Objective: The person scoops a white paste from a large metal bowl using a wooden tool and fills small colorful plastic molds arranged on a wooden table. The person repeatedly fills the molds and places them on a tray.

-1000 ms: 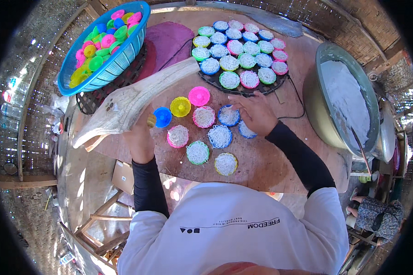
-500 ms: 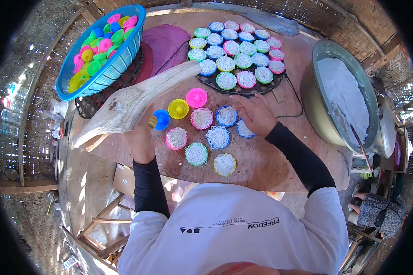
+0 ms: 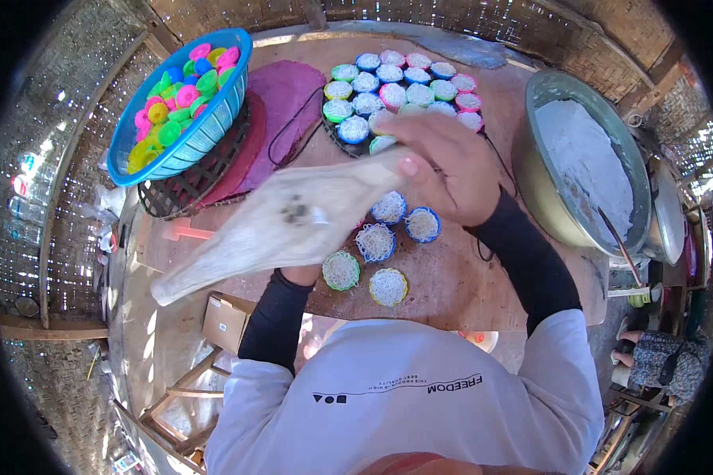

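Note:
A long pale wooden press (image 3: 269,226), wide in the middle and tapering at both ends, hangs tilted over the table; dark spots mark its middle. My right hand (image 3: 455,178) is closed on its upper right end, thumb on top. Only the wrist of my left hand (image 3: 299,275) shows below the press; its fingers are hidden. Small moulds filled with thin white strands stand near me: a green mould (image 3: 341,271), a yellow-rimmed mould (image 3: 389,286) and several blue moulds (image 3: 376,242). The press covers the spot to their left.
Farther off, a round dark rack (image 3: 345,145) bears many filled moulds. A blue basket (image 3: 123,170) of colourful moulds leans at the left on a woven tray (image 3: 162,198). At right stands a large basin (image 3: 543,198) of white dough-like stuff. Another person (image 3: 665,362) is at the far right.
The press has swung lower and more level, toward the right. My right hand has left the moulds and taken hold of its end. My left fingers have gone from view under it.

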The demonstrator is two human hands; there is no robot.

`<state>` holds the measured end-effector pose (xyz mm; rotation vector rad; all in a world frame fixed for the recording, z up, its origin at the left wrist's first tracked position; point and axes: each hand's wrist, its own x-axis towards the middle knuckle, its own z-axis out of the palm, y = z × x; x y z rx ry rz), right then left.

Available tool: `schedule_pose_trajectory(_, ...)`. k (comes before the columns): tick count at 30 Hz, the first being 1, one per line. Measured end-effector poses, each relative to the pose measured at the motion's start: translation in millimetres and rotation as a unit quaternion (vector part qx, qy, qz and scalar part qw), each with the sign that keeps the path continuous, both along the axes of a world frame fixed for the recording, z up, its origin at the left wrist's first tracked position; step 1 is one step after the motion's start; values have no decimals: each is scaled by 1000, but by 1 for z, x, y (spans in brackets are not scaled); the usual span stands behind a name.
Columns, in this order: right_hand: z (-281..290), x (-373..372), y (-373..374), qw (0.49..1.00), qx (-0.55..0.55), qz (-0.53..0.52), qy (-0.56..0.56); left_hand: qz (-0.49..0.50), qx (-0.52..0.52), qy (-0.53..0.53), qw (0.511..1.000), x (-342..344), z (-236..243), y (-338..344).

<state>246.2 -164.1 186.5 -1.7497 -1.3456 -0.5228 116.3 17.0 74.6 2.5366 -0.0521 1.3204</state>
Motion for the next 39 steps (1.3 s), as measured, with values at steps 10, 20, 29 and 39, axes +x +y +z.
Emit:
schedule_pose_trajectory(10,47,3,39,766,259,145,571,-87,58,183,978,11,98,-28)
schedule_pose_trajectory(20,59,-88,-40,978,-103,141,113,-352,107,311,876,-36,112,-3)
schedule_pose_trajectory(29,47,-27,-161,859,407,158,268,-430,-125,205,870,-30,54,-18)
schedule_pose_trajectory(39,-1,6,-158,725,609,156,282,-448,-139,194,862,3,46,-71)
